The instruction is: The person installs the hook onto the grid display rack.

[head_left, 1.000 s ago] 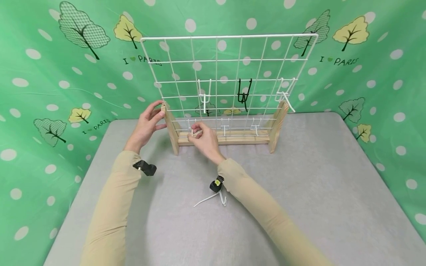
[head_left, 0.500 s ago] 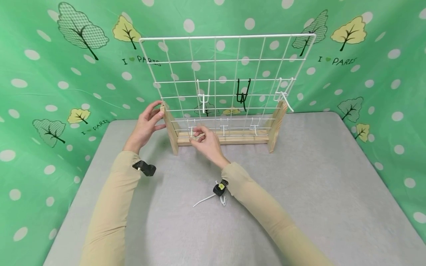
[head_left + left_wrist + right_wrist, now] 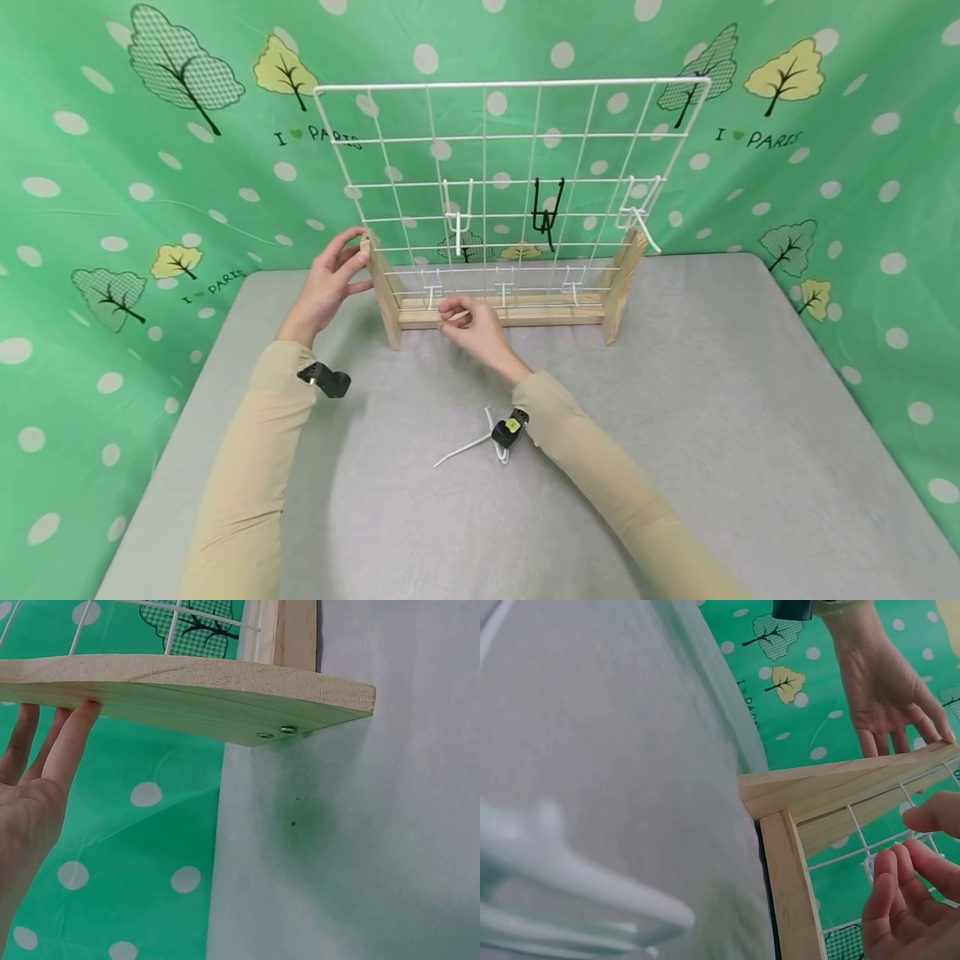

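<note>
A white wire grid stands upright in a wooden stand. At the stand's left side piece, my left hand touches the wood near its top; the left wrist view shows straight fingers against its outer face. My right hand hovers in front of the base rail, fingers loosely bent with nothing between them. Just left of its fingertips, a small white hook hangs on the lower grid. Two similar hooks hang to its right. A loose white hook lies on the table, partly hidden by the right wrist camera.
Higher on the grid hang a white hook, a black hook and another white hook at the right edge. Behind the grey table hangs a green dotted cloth.
My right hand has drawn away from the lower left hook, moving right and toward me, and the hook stays hanging on the grid. The left hand holds its place.
</note>
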A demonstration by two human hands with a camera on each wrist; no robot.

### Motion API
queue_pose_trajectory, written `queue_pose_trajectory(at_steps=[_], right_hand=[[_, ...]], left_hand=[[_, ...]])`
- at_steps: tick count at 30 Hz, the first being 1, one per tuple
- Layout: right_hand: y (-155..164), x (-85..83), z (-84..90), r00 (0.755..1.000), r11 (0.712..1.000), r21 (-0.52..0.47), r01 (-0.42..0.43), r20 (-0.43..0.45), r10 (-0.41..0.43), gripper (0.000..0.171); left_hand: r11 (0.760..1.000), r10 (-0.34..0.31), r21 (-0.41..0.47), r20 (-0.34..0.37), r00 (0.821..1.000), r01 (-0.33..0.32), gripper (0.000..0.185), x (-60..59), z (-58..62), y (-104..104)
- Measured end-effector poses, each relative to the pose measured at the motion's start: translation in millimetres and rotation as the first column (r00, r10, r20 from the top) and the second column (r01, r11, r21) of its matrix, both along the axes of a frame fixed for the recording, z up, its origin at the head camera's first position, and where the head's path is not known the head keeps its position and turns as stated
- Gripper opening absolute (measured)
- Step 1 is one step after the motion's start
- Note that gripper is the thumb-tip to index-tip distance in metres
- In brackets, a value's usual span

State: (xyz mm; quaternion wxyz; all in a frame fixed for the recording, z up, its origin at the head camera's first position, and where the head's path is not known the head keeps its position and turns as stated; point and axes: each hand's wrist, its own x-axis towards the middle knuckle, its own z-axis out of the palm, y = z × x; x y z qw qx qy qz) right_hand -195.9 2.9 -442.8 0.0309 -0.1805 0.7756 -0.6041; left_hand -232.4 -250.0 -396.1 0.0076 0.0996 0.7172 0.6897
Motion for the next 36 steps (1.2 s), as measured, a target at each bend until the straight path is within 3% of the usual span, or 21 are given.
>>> queue_pose_trajectory(at_steps=[15,26,32,36], right_hand=[[12,6.0,-3.1,0.987,0.980,0.123,-0.154,0.062,0.147,0.019],[24,11.0,-10.8,0.943,0.910,0.250,-0.332,0.088,0.320,0.015],[30,14.3,-19.1,0.907,0.858,0.310,-0.410,0.042,0.419,0.011],[34,16.9,-20.9,0.882,0.831,0.312,-0.461,0.056,0.468,0.012]], left_hand=[[1.000,-0.005,0.010,0.004,1.000,0.005,0.043,1.4,-0.4,-1],[1.000,0.000,0.015,0.008,1.000,0.000,0.043,1.3,-0.2,0],[1.000,0.005,0.010,0.011,1.000,-0.005,0.044,1.3,0.3,0],[1.000,0.004,0.013,0.010,1.000,-0.004,0.043,0.3,0.0,0]])
